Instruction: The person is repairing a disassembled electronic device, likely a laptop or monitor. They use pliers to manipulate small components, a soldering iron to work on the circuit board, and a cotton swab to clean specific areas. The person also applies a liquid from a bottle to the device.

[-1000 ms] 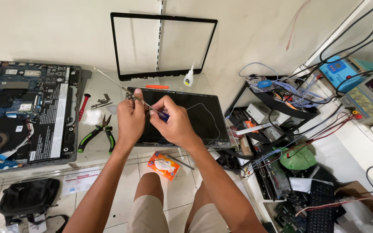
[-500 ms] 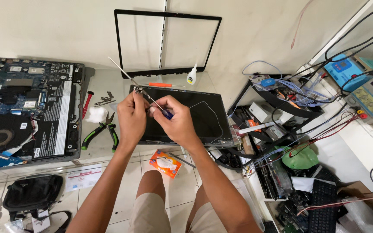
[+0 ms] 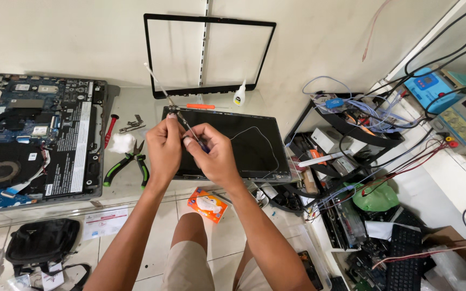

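Note:
My left hand (image 3: 164, 149) pinches a small metal hinge piece (image 3: 174, 109) with a thin silver bar (image 3: 154, 79) sticking up and left from it. My right hand (image 3: 215, 156) grips a blue-handled screwdriver (image 3: 194, 136) whose shaft points at that hinge piece. Both hands hover over the near-left part of a black laptop screen panel (image 3: 254, 145) lying flat on the table, with a thin white wire across it.
An opened laptop base (image 3: 33, 140) lies at left. Green-handled pliers (image 3: 130, 164), a red screwdriver (image 3: 109, 131), white wadding and small metal parts lie between. A black bezel frame (image 3: 207, 54) leans on the wall beside a glue bottle (image 3: 239, 94). Cluttered shelf with cables and instruments at right.
The view has shifted slightly downward. My hands stay together over the panel, and the screwdriver shaft has tilted a little toward the hinge piece.

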